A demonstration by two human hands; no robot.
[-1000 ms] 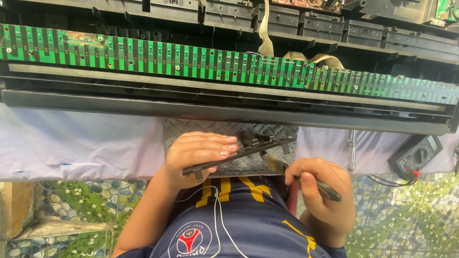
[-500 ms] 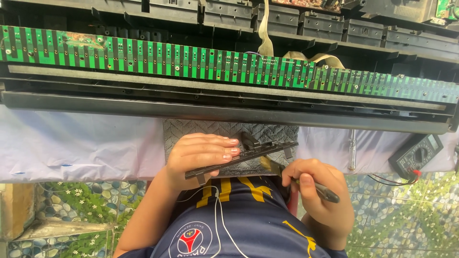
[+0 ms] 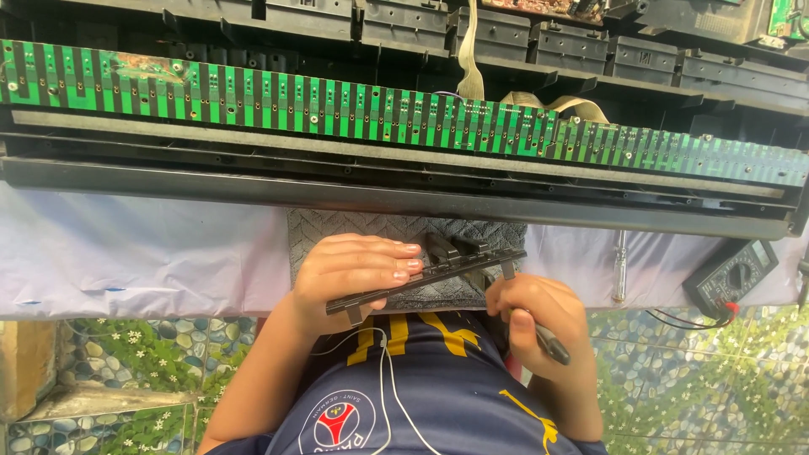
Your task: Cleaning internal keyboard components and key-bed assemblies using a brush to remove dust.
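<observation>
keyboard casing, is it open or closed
Open: the long green circuit board and ribbon cable lie exposed, with no keys or cover over them.

Single view, head-worn camera. Looks steeply down over the wearer's chest onto the work table (image 3: 126, 253), near range. Left hand (image 3: 350, 274) and right hand (image 3: 531, 316) sit low-centre; opened keyboard chassis (image 3: 404, 181) spans the upper frame. No second view.

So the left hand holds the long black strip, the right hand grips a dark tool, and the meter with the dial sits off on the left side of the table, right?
Not quite. In the head view the meter lies on the right. The left hand does hold the black strip, and the right hand grips a dark tool.
</observation>
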